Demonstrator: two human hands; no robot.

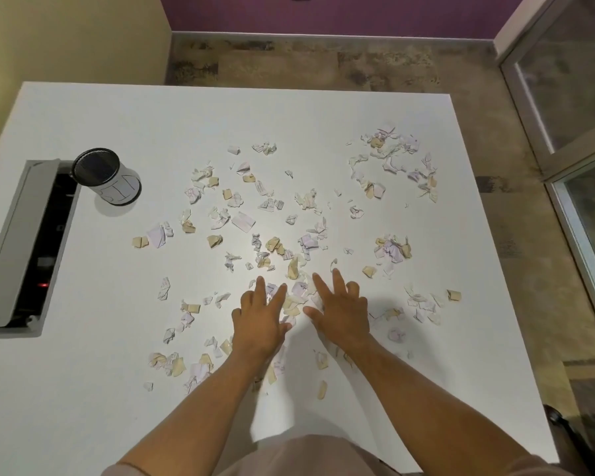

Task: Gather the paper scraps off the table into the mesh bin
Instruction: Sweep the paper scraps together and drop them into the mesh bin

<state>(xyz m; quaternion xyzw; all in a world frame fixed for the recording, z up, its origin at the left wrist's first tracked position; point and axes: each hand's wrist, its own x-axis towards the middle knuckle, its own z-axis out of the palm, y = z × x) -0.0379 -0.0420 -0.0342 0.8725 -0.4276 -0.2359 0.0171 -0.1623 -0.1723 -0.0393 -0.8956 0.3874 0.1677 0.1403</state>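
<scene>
Both hands are down flat on the white tabletop [83,389], side by side near the front middle, palms facing down. The left hand [260,319] has its fingers [278,297] stretched out straight and a little spread, the tips lying on a small heap of paper scraps [298,293] that sits between the two hands. The right hand [340,312] is much the same: fingers [320,286] long and fanned, resting on the right side of that heap, the thumb pointing inward toward the left hand. Neither hand is curled around anything; they press or rest on the paper with released, flat fingers.

The scraps are white, pale lilac and tan, torn and crumpled, and they are spread over most of the middle and right of the tabletop. A loose ring of them [394,159] lies toward the far right corner, a small clump [392,249] sits right of centre, and more pieces [179,365] lie under and beside the left forearm.

The mesh bin [105,175], a dark cylinder with a white label wrapped round it, stands upright at the far left, well apart from both hands, just beside an open grey cable box [18,245] set into the tabletop. Whether anything is in the bin cannot be made out.
</scene>
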